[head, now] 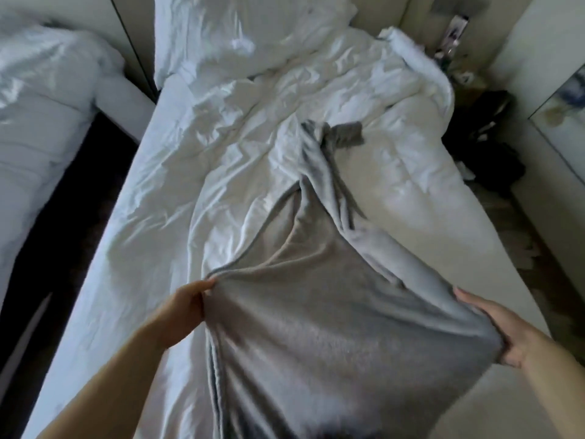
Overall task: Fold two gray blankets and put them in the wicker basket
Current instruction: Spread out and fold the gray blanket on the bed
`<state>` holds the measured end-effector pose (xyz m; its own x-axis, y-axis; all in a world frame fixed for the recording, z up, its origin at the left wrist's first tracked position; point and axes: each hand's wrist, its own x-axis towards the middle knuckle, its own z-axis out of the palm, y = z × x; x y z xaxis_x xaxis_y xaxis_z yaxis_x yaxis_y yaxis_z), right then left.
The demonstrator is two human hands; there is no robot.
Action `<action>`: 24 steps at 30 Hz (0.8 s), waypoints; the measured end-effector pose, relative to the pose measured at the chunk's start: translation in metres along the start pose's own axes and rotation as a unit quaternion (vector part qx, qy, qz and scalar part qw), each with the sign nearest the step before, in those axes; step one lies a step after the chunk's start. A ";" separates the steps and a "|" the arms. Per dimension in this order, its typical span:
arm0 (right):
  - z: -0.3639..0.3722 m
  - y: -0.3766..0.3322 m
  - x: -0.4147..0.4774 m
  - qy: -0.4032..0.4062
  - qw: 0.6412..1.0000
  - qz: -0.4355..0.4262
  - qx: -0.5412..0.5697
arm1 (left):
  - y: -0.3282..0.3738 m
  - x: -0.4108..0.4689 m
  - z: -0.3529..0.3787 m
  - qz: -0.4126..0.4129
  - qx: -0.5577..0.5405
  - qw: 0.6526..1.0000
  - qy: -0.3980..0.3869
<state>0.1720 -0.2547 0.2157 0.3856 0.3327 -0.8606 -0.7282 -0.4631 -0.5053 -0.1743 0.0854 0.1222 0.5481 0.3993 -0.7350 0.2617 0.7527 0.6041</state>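
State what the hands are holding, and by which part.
One soft gray fleece blanket: the left hand pinches its left edge, and the right hand holds its right edge.

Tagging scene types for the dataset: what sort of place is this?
Bedroom, possibly a hotel room: a bed with rumpled white duvet and pillow, a second bed alongside on the left, and a gray blanket held over the near one.

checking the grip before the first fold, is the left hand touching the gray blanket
Touching. The head view shows the left hand pinching the gray blanket at its edge, with the cloth bunched at the fingertips.
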 end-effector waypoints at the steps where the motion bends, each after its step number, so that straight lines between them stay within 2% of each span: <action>1: 0.001 -0.007 -0.005 -0.017 0.999 -0.001 -0.031 | 0.008 -0.006 0.008 0.002 0.008 1.000 -0.023; 3: 0.000 -0.027 -0.005 -0.003 0.998 -0.066 -0.009 | 0.021 -0.016 0.030 -0.013 0.080 0.995 -0.065; 5: 0.002 -0.049 -0.003 -0.013 0.986 -0.142 0.082 | 0.031 -0.020 0.050 0.002 0.131 0.989 -0.062; 8: -0.001 -0.068 -0.007 -0.078 0.964 -0.197 0.163 | 0.045 -0.016 0.072 0.101 0.082 0.992 -0.003; 10: -0.015 -0.070 0.001 -0.053 0.982 -0.156 0.088 | 0.049 -0.011 0.082 0.162 0.124 0.976 0.073; 12: -0.029 -0.067 0.009 -0.012 0.996 -0.081 -0.040 | 0.046 -0.003 0.086 0.205 0.292 0.921 0.153; 14: -0.039 -0.065 0.016 0.004 0.989 -0.018 -0.145 | 0.042 0.000 0.090 0.212 0.468 0.846 0.143; 15: -0.042 -0.064 0.020 0.014 0.987 -0.015 -0.160 | 0.040 0.000 0.092 0.175 0.535 0.819 0.114; 18: -0.044 -0.066 0.030 0.007 0.992 -0.081 -0.096 | 0.033 -0.003 0.097 -0.025 0.683 0.728 0.054; 20: -0.041 -0.069 0.034 0.000 0.989 -0.140 -0.057 | 0.029 -0.002 0.097 -0.077 0.738 0.669 0.048; 21: -0.040 -0.071 0.034 -0.006 0.986 -0.159 -0.040 | 0.028 -0.001 0.095 -0.069 0.736 0.672 0.046; 22: -0.039 -0.074 0.036 -0.012 0.984 -0.174 -0.024 | 0.028 0.000 0.092 -0.045 0.708 0.703 0.045; 24: -0.039 -0.079 0.038 -0.024 0.983 -0.184 0.008 | 0.029 0.002 0.088 0.042 0.573 0.817 0.050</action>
<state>0.2663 -0.2381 0.2201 0.5977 0.5135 -0.6157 -0.5536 -0.2910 -0.7802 -0.0960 0.0615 0.1654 0.5499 0.5083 -0.6627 0.8297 -0.2413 0.5034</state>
